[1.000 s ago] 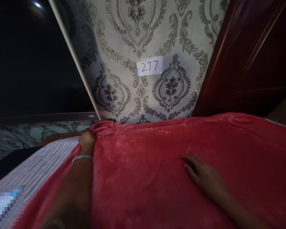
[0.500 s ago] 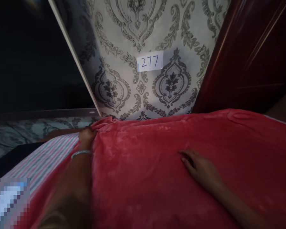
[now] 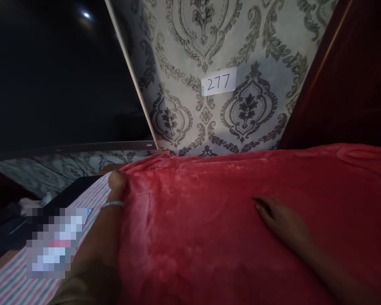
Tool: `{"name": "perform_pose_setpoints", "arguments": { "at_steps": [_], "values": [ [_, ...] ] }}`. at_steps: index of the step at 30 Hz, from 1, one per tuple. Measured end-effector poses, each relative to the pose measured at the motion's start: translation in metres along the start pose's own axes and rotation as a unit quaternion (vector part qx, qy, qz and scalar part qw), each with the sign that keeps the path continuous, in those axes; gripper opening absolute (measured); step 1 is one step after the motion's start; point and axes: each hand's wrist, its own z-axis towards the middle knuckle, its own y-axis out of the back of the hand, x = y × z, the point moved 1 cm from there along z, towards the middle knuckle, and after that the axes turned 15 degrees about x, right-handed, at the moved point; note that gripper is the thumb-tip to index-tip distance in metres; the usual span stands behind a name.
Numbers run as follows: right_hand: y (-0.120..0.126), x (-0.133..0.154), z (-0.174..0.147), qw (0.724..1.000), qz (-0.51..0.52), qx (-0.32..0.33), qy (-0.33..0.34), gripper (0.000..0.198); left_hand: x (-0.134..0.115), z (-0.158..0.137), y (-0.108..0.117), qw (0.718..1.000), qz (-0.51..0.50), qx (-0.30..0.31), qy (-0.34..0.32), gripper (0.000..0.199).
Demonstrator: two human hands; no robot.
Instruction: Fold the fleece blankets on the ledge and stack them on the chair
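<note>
A red plush blanket point(image 3: 209, 220) covers most of the bed in front of me. My left hand point(image 3: 117, 184), with a silver bangle on its wrist, grips the blanket's left edge near the far corner, fingers closed on the cloth. My right hand point(image 3: 281, 220) lies flat on top of the blanket at the right, fingers apart and pointing left. A pink and grey striped sheet point(image 3: 82, 212) shows under the blanket to the left of my left hand.
Patterned grey wallpaper point(image 3: 241, 51) rises behind the bed, with a white label reading 277 point(image 3: 218, 82). A dark red wooden panel point(image 3: 352, 84) stands at the right. A dark mirror or glass pane point(image 3: 51, 76) fills the upper left. A blurred patch lies at lower left.
The view has swung to the left, so the wall and label sit further right. Both hands keep their places on the blanket, the left still gripping the edge.
</note>
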Motion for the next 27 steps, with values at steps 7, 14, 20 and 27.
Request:
{"name": "perform_pose_setpoints", "arguments": {
  "at_steps": [7,14,20,27],
  "values": [
    [0.0,0.001,-0.001,1.0,0.001,-0.007,0.002,0.045,0.007,0.001,-0.018,0.999,0.046,0.014,0.008,0.045],
    [0.006,0.006,-0.002,1.0,0.001,0.023,-0.019,0.046,0.016,0.008,0.007,0.991,0.057,0.118,-0.005,0.047],
    [0.005,0.006,0.0,1.0,-0.007,0.02,-0.01,0.043,0.047,-0.034,0.02,0.986,0.06,0.157,-0.015,0.035],
    [0.001,0.005,0.005,1.0,-0.011,0.025,-0.014,0.04,0.073,-0.077,0.011,0.995,0.071,0.067,-0.008,0.036]
  ]
}}
